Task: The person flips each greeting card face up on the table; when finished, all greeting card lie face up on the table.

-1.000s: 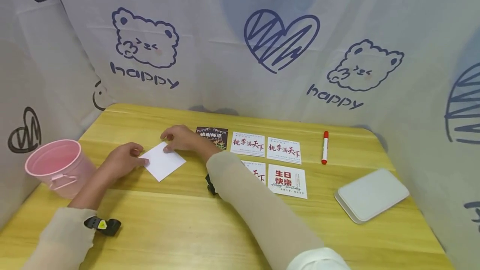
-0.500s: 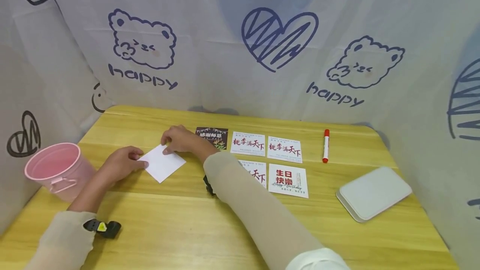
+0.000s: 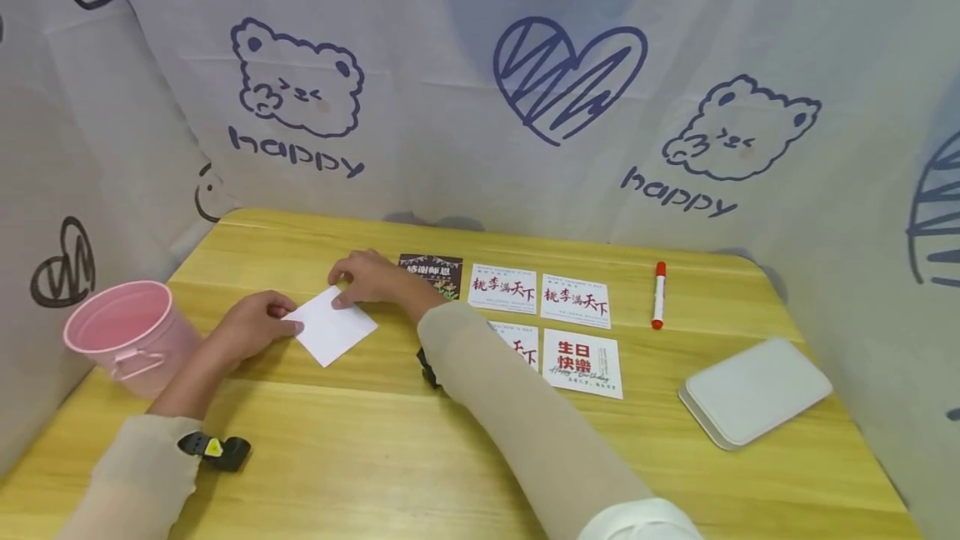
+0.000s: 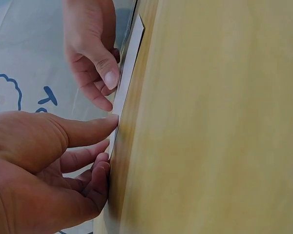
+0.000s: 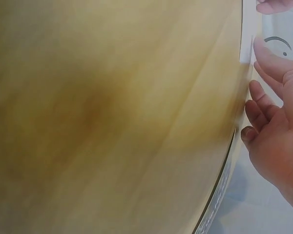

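Observation:
A blank white square card (image 3: 333,333) lies turned cornerwise on the left part of the wooden table. My left hand (image 3: 251,325) pinches its left corner, the thumb on top and the fingertips at the edge in the left wrist view. At the far corner my right hand (image 3: 366,277) holds the card, thumb laid on its face and fingers behind the edge. Seen from the left wrist, the card (image 4: 129,68) is almost edge-on, close over the table. In the right wrist view my right hand (image 5: 283,117) shows at the right, beside the card's end.
Right of the hands lie a dark card (image 3: 433,271), several white cards with red lettering (image 3: 502,288) and a birthday card (image 3: 583,363); my right sleeve partly covers one. A red-capped marker (image 3: 659,296) and white case (image 3: 757,392) lie further right. A pink bucket (image 3: 138,361) stands left.
The head view has shifted slightly. Both hands stay on the white card, which keeps its place on the table.

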A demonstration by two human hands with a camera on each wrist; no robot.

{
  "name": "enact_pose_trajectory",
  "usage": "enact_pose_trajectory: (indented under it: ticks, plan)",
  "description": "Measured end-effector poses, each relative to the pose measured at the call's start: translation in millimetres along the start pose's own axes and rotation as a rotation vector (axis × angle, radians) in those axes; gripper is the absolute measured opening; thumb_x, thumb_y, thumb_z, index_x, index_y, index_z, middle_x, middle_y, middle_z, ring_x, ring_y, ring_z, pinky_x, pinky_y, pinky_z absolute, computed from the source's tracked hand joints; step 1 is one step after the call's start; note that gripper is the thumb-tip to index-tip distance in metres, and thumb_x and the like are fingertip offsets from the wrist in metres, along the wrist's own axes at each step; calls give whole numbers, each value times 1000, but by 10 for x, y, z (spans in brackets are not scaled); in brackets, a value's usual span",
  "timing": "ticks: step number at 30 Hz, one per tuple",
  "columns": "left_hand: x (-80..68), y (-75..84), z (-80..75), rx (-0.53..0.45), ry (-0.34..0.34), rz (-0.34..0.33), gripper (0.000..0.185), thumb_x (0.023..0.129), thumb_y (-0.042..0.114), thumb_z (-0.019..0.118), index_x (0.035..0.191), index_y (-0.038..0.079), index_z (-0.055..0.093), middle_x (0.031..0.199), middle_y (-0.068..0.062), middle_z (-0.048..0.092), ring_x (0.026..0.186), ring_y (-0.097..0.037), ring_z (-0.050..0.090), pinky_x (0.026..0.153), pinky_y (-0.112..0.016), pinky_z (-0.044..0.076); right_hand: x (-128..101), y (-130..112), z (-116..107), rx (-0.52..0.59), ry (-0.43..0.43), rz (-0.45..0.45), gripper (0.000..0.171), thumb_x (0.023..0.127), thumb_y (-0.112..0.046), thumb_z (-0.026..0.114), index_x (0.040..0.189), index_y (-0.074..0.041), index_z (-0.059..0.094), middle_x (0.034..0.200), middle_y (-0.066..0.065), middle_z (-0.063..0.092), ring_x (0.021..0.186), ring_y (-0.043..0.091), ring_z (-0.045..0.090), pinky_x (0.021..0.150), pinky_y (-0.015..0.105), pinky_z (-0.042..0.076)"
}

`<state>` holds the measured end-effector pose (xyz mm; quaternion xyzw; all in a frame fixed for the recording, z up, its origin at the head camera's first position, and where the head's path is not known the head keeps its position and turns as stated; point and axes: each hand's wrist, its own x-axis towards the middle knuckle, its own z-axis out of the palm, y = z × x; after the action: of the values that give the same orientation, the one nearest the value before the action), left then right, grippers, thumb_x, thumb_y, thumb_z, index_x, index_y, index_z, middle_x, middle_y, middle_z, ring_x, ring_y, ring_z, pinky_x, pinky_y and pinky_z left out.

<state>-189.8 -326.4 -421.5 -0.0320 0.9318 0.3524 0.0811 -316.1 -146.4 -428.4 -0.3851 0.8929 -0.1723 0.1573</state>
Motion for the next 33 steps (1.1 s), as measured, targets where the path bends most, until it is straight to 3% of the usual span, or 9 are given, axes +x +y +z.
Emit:
enact_pose_trajectory:
  ticks: [8,14,21,27,33]
  plan:
    - [33,11,19,-41,-20,14,40,89,17,67,116,-7,50,112,-24,54,96,-31,50,81,-38,41,20,48,9,-28,-8,9,33,81,-42,74,110,-30,65,106,-9,53,100,7,46,89,22,38]
    - [30,35,28,-74,-29,26,40,89,16,65,117,-7,48,110,-23,54,95,-30,51,79,-35,42,29,69,23,-30,8,-9,34,81,-39,75,109,-25,62,99,-9,54,93,7,48,83,19,38]
    - [40,6,19,-172,36,83,36,92,5,58,124,-8,49,107,-20,53,93,-25,54,70,-22,49,-68,2,-18,151,50,50,25,87,-29,71,107,-21,58,94,-7,57,83,7,53,71,17,43]
    - [-54,166,-55,-293,21,113,37,95,12,57,127,-5,49,115,-18,48,96,-20,55,79,-26,54,-442,-50,-238,325,155,-20,19,90,-20,68,107,-18,60,90,-2,56,79,10,51,65,18,44]
    - [-195,516,-3,-393,-49,180,38,95,20,59,126,0,50,119,-17,52,96,-17,59,88,-38,50,-1100,25,-399,476,215,-139,15,91,-14,66,105,-17,62,87,0,59,76,12,52,64,21,47]
